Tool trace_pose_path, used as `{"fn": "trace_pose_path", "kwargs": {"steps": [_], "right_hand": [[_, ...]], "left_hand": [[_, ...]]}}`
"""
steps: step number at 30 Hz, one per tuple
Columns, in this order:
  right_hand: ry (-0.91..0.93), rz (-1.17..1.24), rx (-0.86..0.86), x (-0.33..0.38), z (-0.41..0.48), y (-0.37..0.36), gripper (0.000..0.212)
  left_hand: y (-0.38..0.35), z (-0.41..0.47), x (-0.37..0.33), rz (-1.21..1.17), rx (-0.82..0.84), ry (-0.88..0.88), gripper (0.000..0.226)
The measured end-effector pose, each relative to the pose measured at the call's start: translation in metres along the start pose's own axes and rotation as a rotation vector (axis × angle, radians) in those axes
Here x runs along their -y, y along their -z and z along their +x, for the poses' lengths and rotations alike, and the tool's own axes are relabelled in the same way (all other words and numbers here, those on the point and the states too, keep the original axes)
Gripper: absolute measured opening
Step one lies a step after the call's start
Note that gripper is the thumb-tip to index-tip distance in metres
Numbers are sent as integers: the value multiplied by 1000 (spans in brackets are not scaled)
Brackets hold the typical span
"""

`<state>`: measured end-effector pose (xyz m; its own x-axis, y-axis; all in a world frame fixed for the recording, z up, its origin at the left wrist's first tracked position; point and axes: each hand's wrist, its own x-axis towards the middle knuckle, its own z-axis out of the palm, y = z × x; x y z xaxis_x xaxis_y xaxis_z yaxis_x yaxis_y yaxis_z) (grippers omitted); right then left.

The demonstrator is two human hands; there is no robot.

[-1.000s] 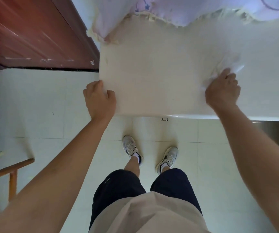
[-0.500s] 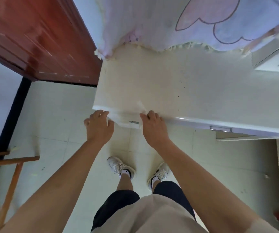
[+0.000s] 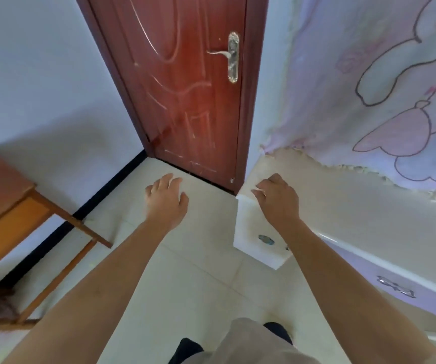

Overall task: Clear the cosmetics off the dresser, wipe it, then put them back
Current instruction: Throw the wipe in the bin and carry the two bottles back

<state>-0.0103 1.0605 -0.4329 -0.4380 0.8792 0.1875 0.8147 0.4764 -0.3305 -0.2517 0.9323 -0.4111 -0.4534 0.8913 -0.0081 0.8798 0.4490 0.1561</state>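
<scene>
The cream dresser top (image 3: 348, 211) runs along the right side, with no cosmetics in sight on it. My right hand (image 3: 277, 199) rests with curled fingers on the dresser's left corner. A small bit of white tissue (image 3: 259, 191) shows under its fingers, and the remainder is hidden. My left hand (image 3: 165, 200) hovers over the floor to the left of the dresser, with its fingers relaxed and nothing in it. Below the corner is a white drawer front (image 3: 251, 248) with a small knob (image 3: 266, 239).
A pale cloth with a rabbit drawing (image 3: 369, 88) hangs over the back of the dresser. A red-brown door (image 3: 185, 88) stands shut straight ahead. A wooden table (image 3: 4, 206) is at the left wall, above the tiled floor (image 3: 198, 271).
The view has swung up and to the left. My left hand came off the dresser's front edge and now hangs over the floor. My right hand slid to the dresser's left corner.
</scene>
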Motion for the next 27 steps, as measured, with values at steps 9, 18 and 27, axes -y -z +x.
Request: {"fn": "trace_pose_path", "kwargs": {"steps": [9,18,27], "right_hand": [[304,150,7,322,-20,-47,24],[790,249,82,604,-48,-107,26],[915,444,253,826,-47,-222,27]], "left_hand": [[113,-132,268,50,-257,261,45],[177,-239,492,75,-445,675,43],[168,-276,697,135,-191,961,48]]}}
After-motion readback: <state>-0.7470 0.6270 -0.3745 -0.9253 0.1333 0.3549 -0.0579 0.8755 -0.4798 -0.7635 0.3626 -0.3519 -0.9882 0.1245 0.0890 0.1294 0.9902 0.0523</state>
